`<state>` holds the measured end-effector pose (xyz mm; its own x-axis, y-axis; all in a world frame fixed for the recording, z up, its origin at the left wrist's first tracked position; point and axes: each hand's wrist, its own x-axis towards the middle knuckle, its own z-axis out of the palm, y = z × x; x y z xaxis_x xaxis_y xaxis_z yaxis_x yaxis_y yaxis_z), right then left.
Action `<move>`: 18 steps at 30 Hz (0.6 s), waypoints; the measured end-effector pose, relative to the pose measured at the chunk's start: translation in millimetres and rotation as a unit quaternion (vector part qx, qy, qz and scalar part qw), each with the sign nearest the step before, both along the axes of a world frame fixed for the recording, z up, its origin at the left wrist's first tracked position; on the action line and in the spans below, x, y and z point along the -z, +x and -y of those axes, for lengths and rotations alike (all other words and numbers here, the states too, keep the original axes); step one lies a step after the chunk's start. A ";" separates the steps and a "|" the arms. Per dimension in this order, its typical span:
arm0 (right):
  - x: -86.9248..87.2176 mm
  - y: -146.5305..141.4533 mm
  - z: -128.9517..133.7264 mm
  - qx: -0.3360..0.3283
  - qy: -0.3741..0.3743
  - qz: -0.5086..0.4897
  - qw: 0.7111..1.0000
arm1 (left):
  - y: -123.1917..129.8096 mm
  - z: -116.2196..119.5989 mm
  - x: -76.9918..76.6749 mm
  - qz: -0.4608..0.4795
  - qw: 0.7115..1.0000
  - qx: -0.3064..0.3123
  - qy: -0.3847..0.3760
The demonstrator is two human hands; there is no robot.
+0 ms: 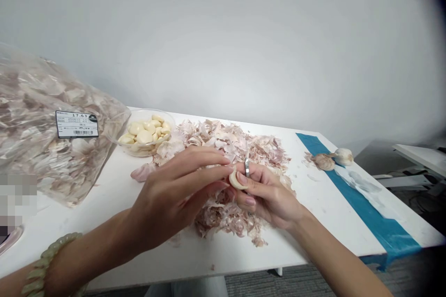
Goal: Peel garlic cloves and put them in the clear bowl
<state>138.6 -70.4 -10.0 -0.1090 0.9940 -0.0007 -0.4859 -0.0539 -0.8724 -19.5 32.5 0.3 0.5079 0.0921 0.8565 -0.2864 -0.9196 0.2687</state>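
Note:
My right hand [266, 192] pinches a pale garlic clove [237, 180] between thumb and fingers. A silvery metal band [247, 167] shows at one of its fingers. My left hand [181, 190] comes in from the left with its fingers stretched out, their tips right beside the clove; whether they touch it I cannot tell. Beneath both hands spreads a heap of papery garlic skins [223, 141]. Behind my left hand stands a clear round bowl [130, 148] of peeled garlic cloves [146, 132]. An unpeeled pinkish clove [142, 172] lies in front of that bowl.
At the left leans a large clear plastic bag [42, 148] filled with garlic, bearing a price label [77, 124]. Blue tape [369, 213] crosses the white table [334, 209] on the right, with garlic bulbs [344, 157] on it. A wall rises behind.

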 end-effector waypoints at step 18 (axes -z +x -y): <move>-0.5 -4.4 -3.6 0.061 0.005 0.042 0.997 | 6.4 1.4 2.4 -0.049 0.971 0.030 -0.234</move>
